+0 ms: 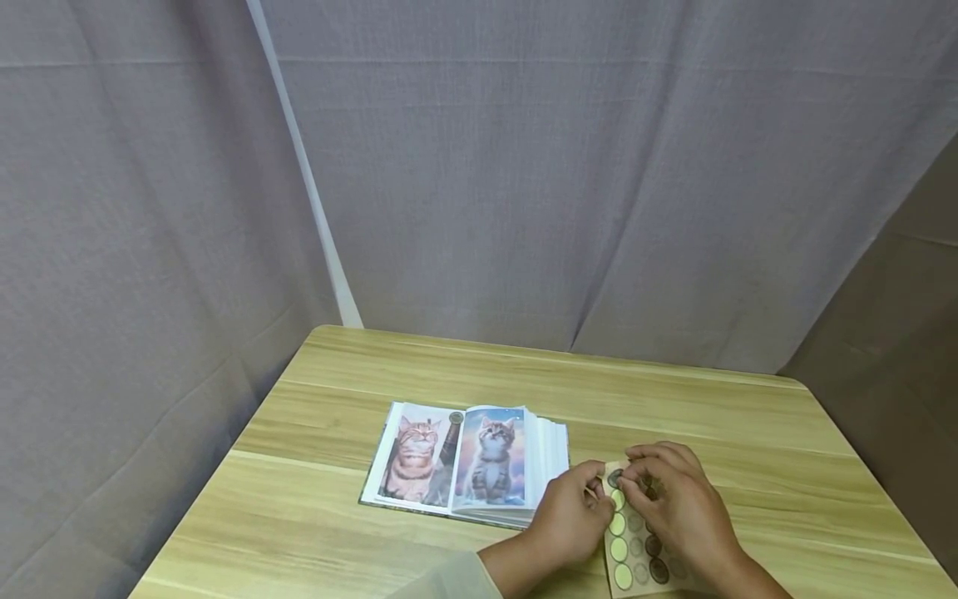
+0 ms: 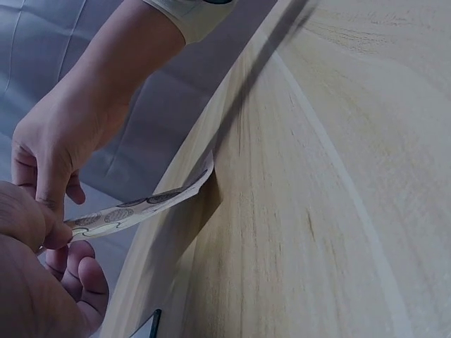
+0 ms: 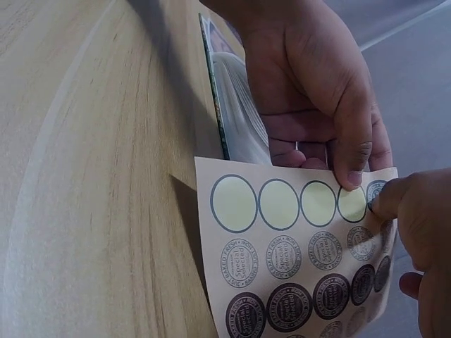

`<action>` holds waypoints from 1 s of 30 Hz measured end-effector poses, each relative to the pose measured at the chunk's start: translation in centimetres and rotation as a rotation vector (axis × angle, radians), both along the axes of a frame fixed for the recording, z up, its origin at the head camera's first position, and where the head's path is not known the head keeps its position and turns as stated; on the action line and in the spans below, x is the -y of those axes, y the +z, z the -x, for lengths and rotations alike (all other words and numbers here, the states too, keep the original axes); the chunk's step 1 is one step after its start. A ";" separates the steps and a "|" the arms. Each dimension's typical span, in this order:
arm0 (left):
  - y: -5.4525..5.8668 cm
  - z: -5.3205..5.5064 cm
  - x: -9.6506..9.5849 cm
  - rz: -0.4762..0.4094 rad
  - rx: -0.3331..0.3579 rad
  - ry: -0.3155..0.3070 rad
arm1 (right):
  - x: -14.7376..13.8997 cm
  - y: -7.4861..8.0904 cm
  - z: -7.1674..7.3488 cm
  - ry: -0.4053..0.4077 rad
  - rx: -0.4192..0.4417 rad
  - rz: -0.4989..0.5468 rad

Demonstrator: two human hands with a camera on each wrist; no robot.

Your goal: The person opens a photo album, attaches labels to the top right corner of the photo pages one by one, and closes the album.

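A sticker sheet (image 1: 636, 526) with rows of round labels is held up at the table's near right. My left hand (image 1: 572, 517) pinches its left edge, thumb on the printed face in the right wrist view. Along that edge run several plain yellow circles (image 3: 234, 203) where no label shows. At the top corner my right hand (image 1: 683, 509) pinches at a round sticker (image 3: 376, 191) with thumb and forefinger, partly covering it. Brown labels (image 3: 289, 308) and outlined beige ones fill the other rows. From the left wrist view, the sheet bows slightly, its far end raised over the wood.
An open photo album (image 1: 545, 466) with two kitten pictures lies just left of my hands; a round dark sticker (image 1: 456, 418) is at the left page's upper corner. Wooden tabletop (image 1: 299, 516) surrounds it. Grey curtains (image 1: 479, 183) hang behind and along the sides.
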State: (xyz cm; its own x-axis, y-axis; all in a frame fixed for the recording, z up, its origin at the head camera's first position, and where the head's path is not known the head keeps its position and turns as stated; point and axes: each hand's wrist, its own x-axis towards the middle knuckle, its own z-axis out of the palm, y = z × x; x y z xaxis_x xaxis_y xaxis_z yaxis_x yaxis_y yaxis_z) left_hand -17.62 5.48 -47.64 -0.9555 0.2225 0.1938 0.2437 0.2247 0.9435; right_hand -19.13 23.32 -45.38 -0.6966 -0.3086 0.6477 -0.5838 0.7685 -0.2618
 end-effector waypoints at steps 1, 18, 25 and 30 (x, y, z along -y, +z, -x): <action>0.0 0.0 0.0 0.003 -0.005 0.002 | 0.0 0.0 0.0 -0.006 -0.001 0.001; 0.2 0.0 -0.1 0.046 0.004 0.009 | 0.1 0.2 -0.2 -0.016 0.010 0.001; 0.3 -0.1 -0.1 0.055 0.003 0.006 | 0.0 0.5 -0.3 -0.014 -0.038 -0.023; 0.3 -0.2 -0.2 0.073 -0.004 0.003 | -0.1 0.4 -0.4 -0.013 -0.040 -0.030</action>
State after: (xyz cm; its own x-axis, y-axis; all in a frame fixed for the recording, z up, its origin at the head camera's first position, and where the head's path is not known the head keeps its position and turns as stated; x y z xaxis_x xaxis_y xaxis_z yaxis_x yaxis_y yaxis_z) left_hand -17.43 5.63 -47.34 -0.9555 0.2331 0.1811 0.2467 0.2939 0.9235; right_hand -18.73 23.41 -44.96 -0.6743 -0.3195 0.6658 -0.5836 0.7830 -0.2154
